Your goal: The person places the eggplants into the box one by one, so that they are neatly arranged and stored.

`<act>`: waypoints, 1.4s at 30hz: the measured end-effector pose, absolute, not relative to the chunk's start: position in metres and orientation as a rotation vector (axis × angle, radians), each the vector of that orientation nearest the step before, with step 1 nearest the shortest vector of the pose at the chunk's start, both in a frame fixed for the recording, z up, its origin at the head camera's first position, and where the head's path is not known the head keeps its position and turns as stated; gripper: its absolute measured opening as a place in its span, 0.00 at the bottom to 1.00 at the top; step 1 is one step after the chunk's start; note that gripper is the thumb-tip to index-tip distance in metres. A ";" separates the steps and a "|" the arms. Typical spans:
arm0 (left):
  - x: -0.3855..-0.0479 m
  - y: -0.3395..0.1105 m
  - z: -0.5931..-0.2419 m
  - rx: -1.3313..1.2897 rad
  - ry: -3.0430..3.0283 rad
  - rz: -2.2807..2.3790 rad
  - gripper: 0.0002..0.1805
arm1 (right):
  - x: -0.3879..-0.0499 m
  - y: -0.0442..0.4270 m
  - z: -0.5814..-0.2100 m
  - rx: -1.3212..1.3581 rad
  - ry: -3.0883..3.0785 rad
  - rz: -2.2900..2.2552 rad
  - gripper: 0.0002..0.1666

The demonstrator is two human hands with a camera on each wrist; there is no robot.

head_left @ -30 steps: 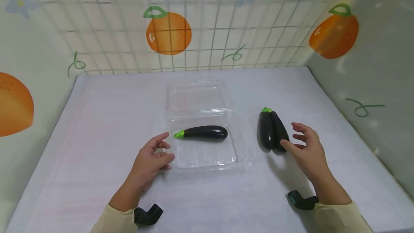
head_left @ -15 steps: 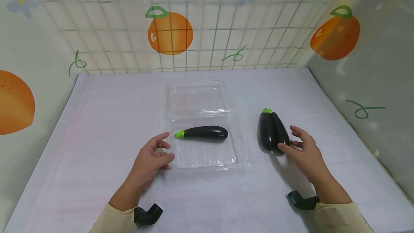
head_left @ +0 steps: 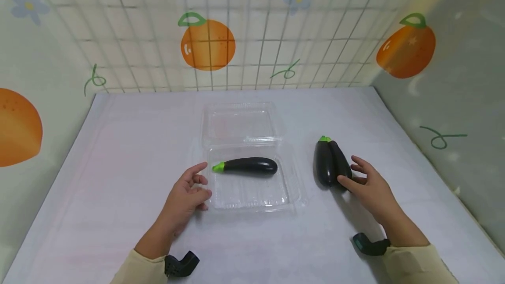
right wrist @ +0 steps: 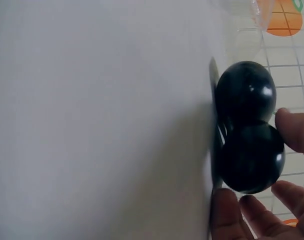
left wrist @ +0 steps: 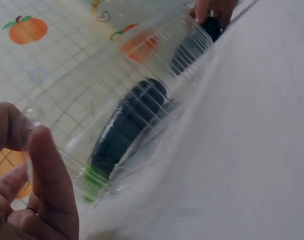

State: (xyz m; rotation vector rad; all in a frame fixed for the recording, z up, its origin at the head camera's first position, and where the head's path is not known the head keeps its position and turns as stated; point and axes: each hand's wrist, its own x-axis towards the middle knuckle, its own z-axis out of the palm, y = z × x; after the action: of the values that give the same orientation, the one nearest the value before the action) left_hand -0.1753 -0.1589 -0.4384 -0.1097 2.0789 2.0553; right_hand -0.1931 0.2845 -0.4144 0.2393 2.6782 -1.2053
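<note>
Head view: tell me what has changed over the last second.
The right hand has edged slightly left, closing in on the rightmost eggplant; whether it grips is unclear. That eggplant, the left hand, the clear container and the eggplant inside stayed put.

one eggplant (head_left: pixel 252 166) in tray (head_left: pixel 248 194) | lid (head_left: pixel 240 124) behind tray | eggplant pair (head_left: pixel 325 163) right of tray | all on table (head_left: pixel 130 152)

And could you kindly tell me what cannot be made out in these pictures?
Right wrist view: the green stems of the paired eggplants, hidden behind their rounded ends.
Same view: part of the right hand, cut off by the right and bottom edges.
Left wrist view: surface detail of the single eggplant, blurred behind the clear clamshell container.
</note>
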 end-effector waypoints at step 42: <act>-0.175 -0.156 -0.450 0.062 2.273 2.043 0.38 | -0.179 0.232 -0.361 -0.267 2.431 -2.064 0.42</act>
State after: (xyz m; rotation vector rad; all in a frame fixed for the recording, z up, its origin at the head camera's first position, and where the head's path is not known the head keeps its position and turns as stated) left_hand -0.1751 -0.1558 -0.4504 0.0615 2.2725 2.0431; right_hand -0.1789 0.2322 -0.3608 -0.2672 2.4309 -2.0644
